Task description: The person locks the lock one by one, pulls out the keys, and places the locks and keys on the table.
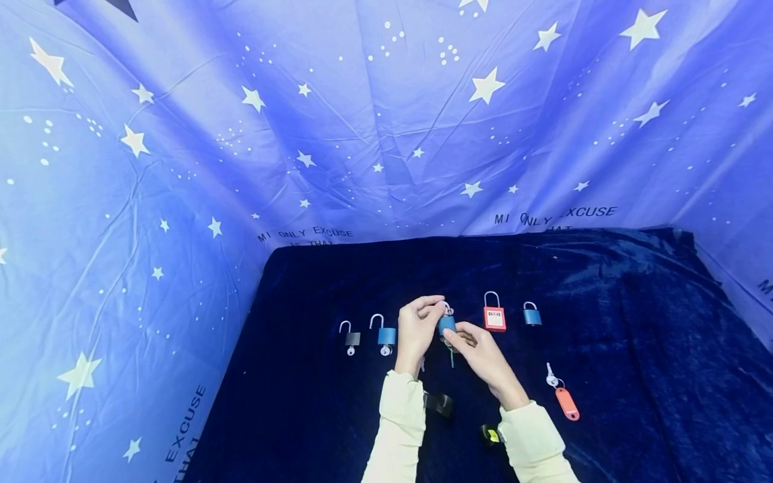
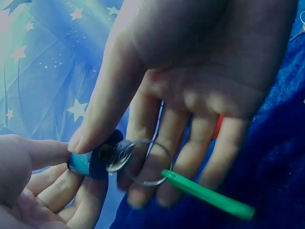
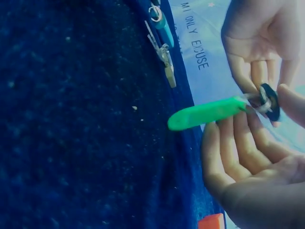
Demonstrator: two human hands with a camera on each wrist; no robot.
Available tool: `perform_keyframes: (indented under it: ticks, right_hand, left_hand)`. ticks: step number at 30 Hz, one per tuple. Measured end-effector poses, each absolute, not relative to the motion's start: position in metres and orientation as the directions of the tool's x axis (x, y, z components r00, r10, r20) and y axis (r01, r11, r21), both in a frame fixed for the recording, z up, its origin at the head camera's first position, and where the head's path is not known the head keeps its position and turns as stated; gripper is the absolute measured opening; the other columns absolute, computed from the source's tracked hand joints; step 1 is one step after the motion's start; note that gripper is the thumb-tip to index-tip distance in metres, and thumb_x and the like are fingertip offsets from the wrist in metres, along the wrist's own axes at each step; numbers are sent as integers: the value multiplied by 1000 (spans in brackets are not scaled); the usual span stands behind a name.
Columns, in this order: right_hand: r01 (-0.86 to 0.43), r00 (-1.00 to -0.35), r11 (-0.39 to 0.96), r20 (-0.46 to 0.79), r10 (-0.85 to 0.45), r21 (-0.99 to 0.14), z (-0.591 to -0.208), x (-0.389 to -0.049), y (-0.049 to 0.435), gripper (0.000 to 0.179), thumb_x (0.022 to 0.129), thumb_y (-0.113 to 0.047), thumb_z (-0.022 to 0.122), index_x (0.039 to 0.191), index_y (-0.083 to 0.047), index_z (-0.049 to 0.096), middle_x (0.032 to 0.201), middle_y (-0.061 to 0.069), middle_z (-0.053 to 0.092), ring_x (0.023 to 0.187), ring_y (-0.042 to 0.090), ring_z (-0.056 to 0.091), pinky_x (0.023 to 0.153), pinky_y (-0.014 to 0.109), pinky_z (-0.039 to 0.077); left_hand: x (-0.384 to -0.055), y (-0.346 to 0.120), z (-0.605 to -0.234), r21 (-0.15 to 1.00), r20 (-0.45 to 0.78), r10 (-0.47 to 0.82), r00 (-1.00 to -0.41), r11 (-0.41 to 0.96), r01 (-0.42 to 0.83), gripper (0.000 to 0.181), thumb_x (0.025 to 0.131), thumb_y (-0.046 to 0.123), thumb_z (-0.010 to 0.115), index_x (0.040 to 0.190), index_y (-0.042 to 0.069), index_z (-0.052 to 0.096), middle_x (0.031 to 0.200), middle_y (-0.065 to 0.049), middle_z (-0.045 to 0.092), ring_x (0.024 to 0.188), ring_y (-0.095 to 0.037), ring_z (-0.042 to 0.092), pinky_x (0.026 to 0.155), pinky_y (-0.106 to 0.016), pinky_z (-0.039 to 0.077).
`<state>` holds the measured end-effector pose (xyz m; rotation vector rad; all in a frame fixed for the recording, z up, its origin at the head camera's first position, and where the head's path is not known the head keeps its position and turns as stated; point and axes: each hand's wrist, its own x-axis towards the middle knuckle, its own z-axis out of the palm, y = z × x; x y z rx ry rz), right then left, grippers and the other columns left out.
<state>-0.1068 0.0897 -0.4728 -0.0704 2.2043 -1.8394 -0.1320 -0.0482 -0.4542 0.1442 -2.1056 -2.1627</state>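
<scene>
Between both hands is a blue padlock [image 1: 446,325], raised over the dark cloth. My left hand [image 1: 417,329] pinches it near the shackle, its thumb pressed on the body in the left wrist view. From the other side my right hand [image 1: 480,349] grips the lock body with thumb and fingers. A key sits at the lock's underside, and its metal ring [image 2: 151,162] carries a green tag [image 2: 209,194] that hangs loose. Fingers partly cover the shackle, so I cannot tell whether it is locked.
Left of the hands lie a grey padlock [image 1: 353,339] and a blue padlock [image 1: 386,336], both with raised shackles and keys. To the right are a red padlock [image 1: 494,319], another blue padlock [image 1: 532,315] and a key [image 1: 551,377] with a red tag [image 1: 567,404]. Starry curtains surround the dark cloth.
</scene>
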Motion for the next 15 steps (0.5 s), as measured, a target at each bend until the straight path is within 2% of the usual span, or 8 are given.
perform_keyframes:
  ticks: [5, 12, 15]
  right_hand:
    - [105, -961, 188, -148, -232, -976, -475, -105, 88, 34, 101, -27, 58, 114, 3, 66, 103, 17, 74, 95, 16, 69, 89, 24, 50]
    - [129, -971, 145, -155, -181, -981, -475, -103, 84, 32, 102, -24, 57, 111, 6, 65, 96, 18, 73, 82, 11, 69, 81, 23, 53]
    - [116, -977, 129, -136, -165, -985, -475, -103, 82, 31, 103, -22, 56, 110, 7, 64, 93, 17, 73, 79, 10, 68, 80, 23, 53]
  left_hand:
    - [-132, -48, -454, 998, 38, -115, -993, -44, 44, 18, 93, 8, 67, 108, 0, 74, 91, -21, 75, 87, -31, 74, 75, -23, 55]
    - [-135, -49, -455, 999, 21, -118, -993, 33, 17, 22, 92, 22, 71, 102, 3, 77, 86, -11, 77, 77, -15, 74, 74, -23, 56]
    - [-136, -49, -455, 999, 21, -129, -991, 38, 16, 21, 92, 21, 71, 100, 3, 78, 83, -11, 77, 73, -12, 73, 70, -24, 57]
